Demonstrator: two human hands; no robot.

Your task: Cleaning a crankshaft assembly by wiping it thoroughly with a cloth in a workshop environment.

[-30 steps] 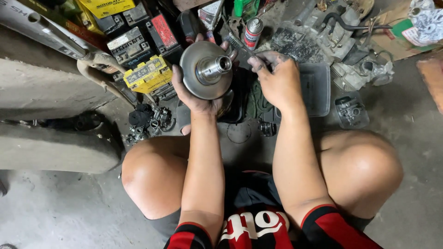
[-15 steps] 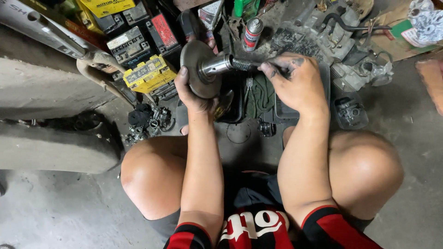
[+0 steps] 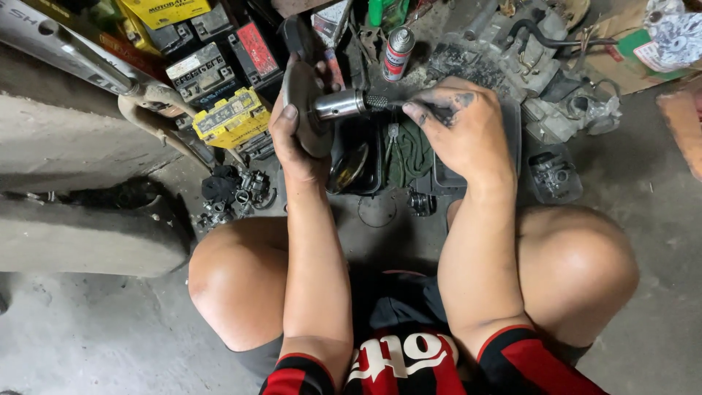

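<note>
- Now, your left hand (image 3: 296, 139) grips the rim of the metal disc (image 3: 303, 95), just above the middle of the frame, shaft (image 3: 342, 104) pointing right.
- Your right hand (image 3: 457, 128) pinches at the shaft's ribbed tip; greasy fingers may well slip there.
- Should the grip loosen, the disc would likely drop into the black tray (image 3: 351, 183) right below.
- The spray can (image 3: 398, 53) stands near, in the upper middle; a stray elbow might topple it.
</note>
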